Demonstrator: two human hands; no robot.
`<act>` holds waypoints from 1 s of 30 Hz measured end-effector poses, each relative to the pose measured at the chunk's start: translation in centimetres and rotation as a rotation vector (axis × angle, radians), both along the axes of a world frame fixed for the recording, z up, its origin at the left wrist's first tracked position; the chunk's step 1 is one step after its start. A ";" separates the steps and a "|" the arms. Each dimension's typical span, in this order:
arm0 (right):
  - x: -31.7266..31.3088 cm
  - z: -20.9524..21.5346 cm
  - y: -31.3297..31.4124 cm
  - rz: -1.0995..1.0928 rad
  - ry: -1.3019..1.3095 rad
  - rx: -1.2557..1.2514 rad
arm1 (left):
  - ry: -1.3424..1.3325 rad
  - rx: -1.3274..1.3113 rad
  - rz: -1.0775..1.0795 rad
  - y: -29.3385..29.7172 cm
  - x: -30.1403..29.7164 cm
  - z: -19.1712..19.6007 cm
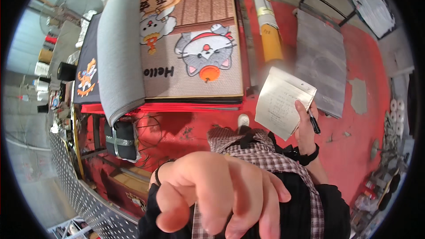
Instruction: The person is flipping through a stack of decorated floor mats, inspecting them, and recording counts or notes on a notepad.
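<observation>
Close to the camera at the lower middle, my left hand [221, 190] is raised, its fingers loosely bent and apart with nothing in them. On the right, my right hand [306, 124] grips an open notepad [281, 104] with handwriting on its page. A black pen [314, 123] pokes out by the fingers of that hand. Ahead lies a stack of mats, its top a brown and beige mat [199, 40] printed with cartoon cats. Across the left part of the stack rests a rolled or folded grey mat [119, 48], beside a dark mat with an orange cartoon animal [87, 77].
A yellow patterned roll [270, 44] stretches along the stack's right side. Farther right, a grey sheet [321, 57] lies on the red floor [354, 137]. A black taped bundle [121, 140] sits below the stack at left. White rolls [397, 113] stand by the right wall.
</observation>
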State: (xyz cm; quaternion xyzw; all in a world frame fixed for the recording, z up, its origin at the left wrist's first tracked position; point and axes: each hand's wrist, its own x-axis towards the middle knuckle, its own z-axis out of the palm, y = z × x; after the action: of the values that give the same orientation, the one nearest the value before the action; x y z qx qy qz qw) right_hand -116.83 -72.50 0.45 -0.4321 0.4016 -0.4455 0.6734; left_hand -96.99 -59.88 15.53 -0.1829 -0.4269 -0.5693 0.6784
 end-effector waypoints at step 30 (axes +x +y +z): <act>-22.9 4.7 -22.2 -0.298 0.059 -0.089 | -0.011 0.743 -0.259 -26.2 -21.5 3.8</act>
State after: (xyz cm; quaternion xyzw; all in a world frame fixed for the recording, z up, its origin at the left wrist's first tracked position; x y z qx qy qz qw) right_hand -139.76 -94.69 5.15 -0.4098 0.4609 -0.5449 0.5680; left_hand -118.49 -86.04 19.38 0.0260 -0.1687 -0.7668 0.6188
